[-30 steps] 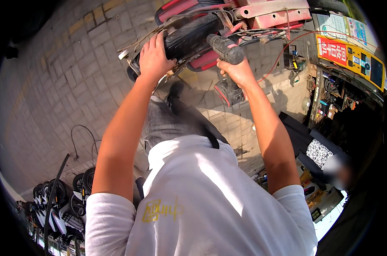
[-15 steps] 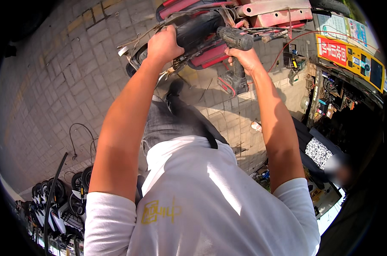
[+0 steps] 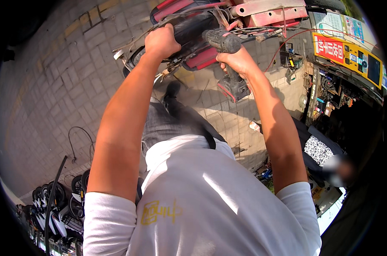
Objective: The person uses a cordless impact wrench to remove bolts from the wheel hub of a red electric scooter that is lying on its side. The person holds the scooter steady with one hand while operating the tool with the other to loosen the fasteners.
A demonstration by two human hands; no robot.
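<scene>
My right hand [image 3: 237, 61] is closed round the grip of a dark cordless drill [image 3: 222, 41]. The drill's head points left, toward the vehicle, and its battery with red trim hangs below my hand. My left hand [image 3: 162, 42] is closed over a black tire [image 3: 197, 27] on a worn red vehicle [image 3: 268, 15]; its fingertips are hidden on the far side. Loose cables and thin metal parts run beside the tire. A red and black panel [image 3: 200, 59] sits just below it. What the drill's tip touches, if anything, cannot be made out.
Grey paving bricks [image 3: 74, 89] lie underfoot. A red cable [image 3: 274, 55] runs toward a yellow machine [image 3: 351, 57] at the right. Another person [image 3: 319, 149] is at the lower right, beside cluttered shelves. Several parked scooters [image 3: 59, 209] stand at the lower left, near a dark pole [image 3: 52, 196].
My right hand and the drill have shifted left and slightly down, and the drill has tilted. My left hand keeps its place on the tire; the whole view has shifted slightly.
</scene>
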